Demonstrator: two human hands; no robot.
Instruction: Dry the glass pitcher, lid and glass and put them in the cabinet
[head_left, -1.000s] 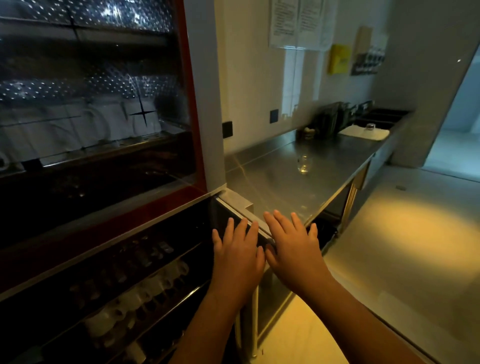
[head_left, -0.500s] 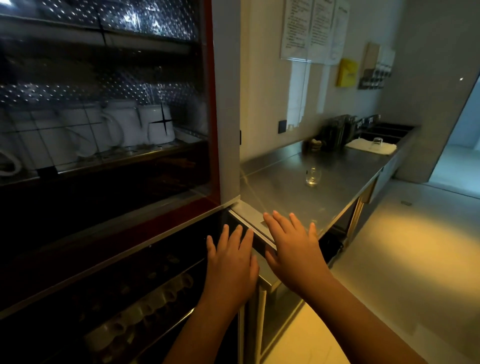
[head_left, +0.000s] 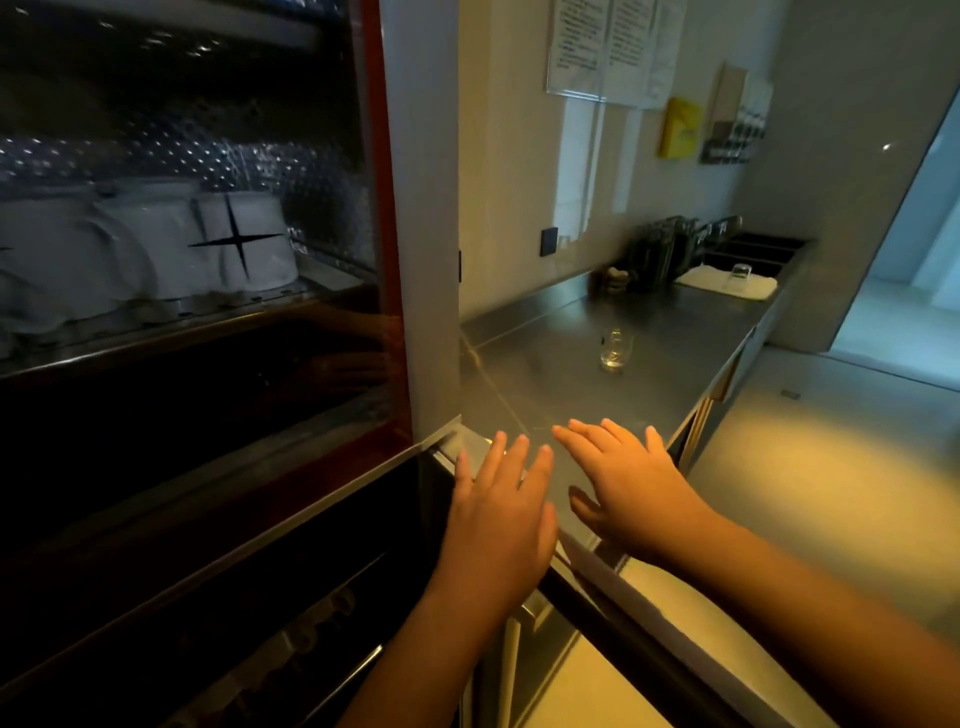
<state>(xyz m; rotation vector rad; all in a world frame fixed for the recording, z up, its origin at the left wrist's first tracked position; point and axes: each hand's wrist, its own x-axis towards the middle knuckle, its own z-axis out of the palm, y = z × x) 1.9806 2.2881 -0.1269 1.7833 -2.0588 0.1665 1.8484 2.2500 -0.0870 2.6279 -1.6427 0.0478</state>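
Both bare forearms are being stretched forward from the lower edge of the view, side by side. The left hand (head_left: 501, 512) is being held flat, palm down, with fingers straight and slightly spread, right at the lower front corner of the tall red-framed glass-door cabinet (head_left: 388, 270). The right hand (head_left: 631, 488) is being held just beside it, on the side away from the cabinet. It is likewise flat, with fingers straight and fanned, and its fingertips are reaching over the near end of the stainless-steel tabletop (head_left: 550, 384). Both hands are being kept wide and nothing is being gripped by either. Whether the palms are being pressed on a surface cannot be told.

The small clear drinking glass (head_left: 616, 351) is being left standing upright on the tabletop. It is beyond the cabinet's grey side wall and well apart from both hands, farther along than the right hand's fingertips. A second clear glass (head_left: 742, 272) is being seen much farther from the cabinet, on a folded white cloth (head_left: 727, 285) near the tabletop's far end. Behind the cabinet's upper glass pane, white ceramic mugs (head_left: 244, 244) are being kept in a row on a shelf. The cabinet's lower compartment is too dark to be made out.
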